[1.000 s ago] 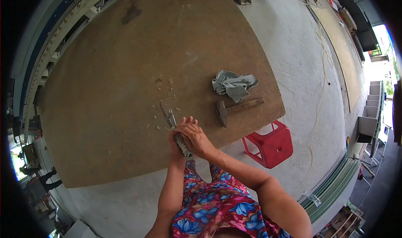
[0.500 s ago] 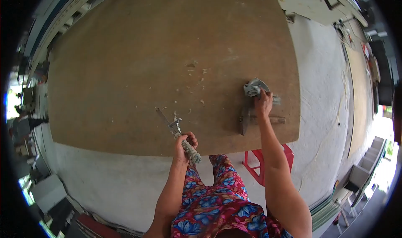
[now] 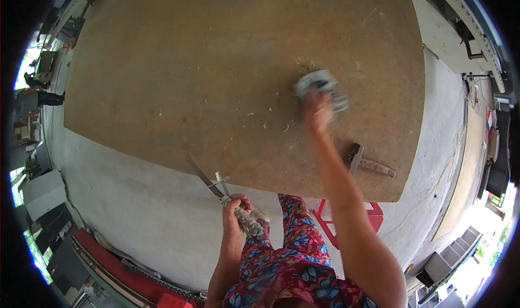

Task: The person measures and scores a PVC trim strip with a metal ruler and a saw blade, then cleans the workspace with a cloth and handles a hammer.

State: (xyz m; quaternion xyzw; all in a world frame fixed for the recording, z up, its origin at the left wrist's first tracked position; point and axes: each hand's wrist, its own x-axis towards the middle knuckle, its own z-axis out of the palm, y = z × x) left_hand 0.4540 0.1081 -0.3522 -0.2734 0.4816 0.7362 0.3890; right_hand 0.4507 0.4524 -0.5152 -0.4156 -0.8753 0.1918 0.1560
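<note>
Toward the lower middle of the frame, we see the left hand (image 3: pixel 232 219) closed around the pale wrapped handle (image 3: pixel 248 222) of a long knife (image 3: pixel 203 176). Its blade slants to the upper left, across the table's near edge, with a slim metal piece (image 3: pixel 220 182) beside it. Right of centre, the right hand (image 3: pixel 318 112) is on a grey cloth (image 3: pixel 341 103) over the brown table (image 3: pixel 179 59) — both are blurred, and we cannot tell whether the fingers are clenched on it. Pale shavings (image 3: pixel 265 125) lie scattered mid-frame. A hammer (image 3: pixel 375 166) rests at the lower right, above a red stool (image 3: pixel 375 216).
</note>
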